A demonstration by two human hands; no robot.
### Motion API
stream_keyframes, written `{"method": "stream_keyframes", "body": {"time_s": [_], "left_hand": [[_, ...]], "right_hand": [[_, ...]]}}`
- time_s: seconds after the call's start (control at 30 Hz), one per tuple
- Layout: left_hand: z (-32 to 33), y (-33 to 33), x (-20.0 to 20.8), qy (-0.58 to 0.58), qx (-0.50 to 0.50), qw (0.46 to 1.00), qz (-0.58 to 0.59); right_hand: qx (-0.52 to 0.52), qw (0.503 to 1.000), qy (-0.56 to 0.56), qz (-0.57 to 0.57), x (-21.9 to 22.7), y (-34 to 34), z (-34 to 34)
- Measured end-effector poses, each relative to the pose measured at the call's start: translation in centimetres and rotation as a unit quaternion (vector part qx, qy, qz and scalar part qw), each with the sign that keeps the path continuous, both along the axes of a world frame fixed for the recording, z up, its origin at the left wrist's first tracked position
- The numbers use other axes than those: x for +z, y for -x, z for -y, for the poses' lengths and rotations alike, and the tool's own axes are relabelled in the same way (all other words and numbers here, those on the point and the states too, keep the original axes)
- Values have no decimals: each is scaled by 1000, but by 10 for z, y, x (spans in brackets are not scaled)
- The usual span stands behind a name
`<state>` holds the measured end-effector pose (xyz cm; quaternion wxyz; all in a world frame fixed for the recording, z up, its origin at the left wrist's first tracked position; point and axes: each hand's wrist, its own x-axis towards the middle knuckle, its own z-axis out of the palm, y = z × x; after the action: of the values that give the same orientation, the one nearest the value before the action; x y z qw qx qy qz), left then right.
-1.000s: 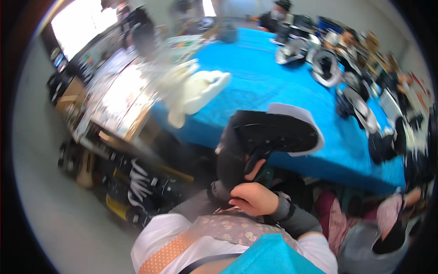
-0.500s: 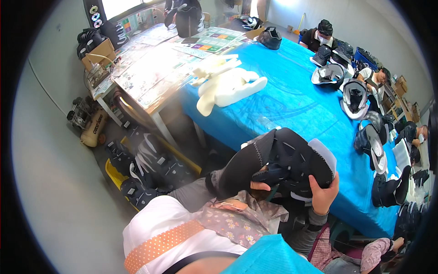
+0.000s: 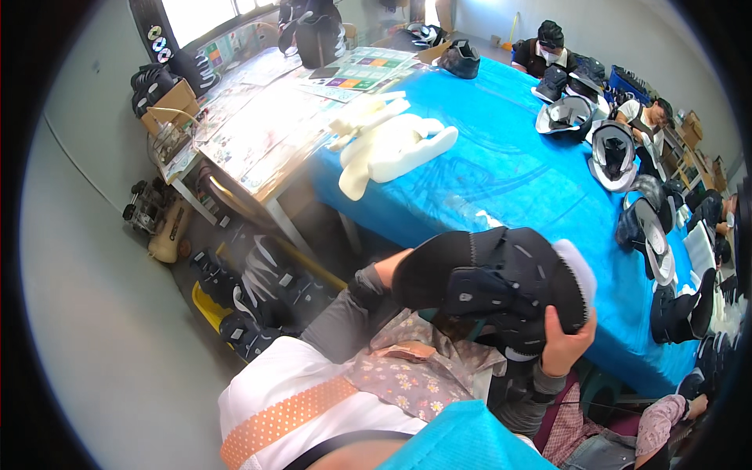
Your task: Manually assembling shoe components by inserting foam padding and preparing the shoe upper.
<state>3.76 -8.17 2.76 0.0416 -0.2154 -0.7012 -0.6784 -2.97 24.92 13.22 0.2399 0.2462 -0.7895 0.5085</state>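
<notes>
A black boot upper [image 3: 501, 286] is held up in front of my body, over the near edge of the blue-covered table. It has a zigzag-stitched edge and a pale piece [image 3: 576, 270] sticking out at its right end. My right hand [image 3: 568, 341] grips that right end, thumb laid on the outer face and the other fingers out of sight. My left hand [image 3: 389, 268] is at the left end of the upper, with its fingers hidden behind the black material.
White foam-like pieces [image 3: 399, 149] lie on the blue table cover [image 3: 486, 141]. Black boots and uppers [image 3: 613, 153] line its right side, where other people [image 3: 548, 59] sit. Finished-looking dark shoes [image 3: 251, 321] fill a yellow crate at lower left, near an air compressor [image 3: 168, 231].
The upper has turned and shifted slightly right, showing more of its outer face. My left hand has moved from the lower middle of the upper to its left end. My right hand keeps its grip.
</notes>
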Motion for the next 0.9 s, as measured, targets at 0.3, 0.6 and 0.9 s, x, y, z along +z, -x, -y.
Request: {"method": "stream_keyframes", "body": {"time_s": [0.3, 0.6, 0.9], "left_hand": [[-56, -11, 41, -154, 345, 923, 71], [15, -3, 51, 54, 633, 769, -74], [36, -17, 63, -364, -88, 917, -138]], "right_hand": [[-56, 996, 63, -22, -3, -13, 12], [15, 971, 224, 86, -7, -15, -13], [135, 938, 320, -15, -25, -3, -62]]}}
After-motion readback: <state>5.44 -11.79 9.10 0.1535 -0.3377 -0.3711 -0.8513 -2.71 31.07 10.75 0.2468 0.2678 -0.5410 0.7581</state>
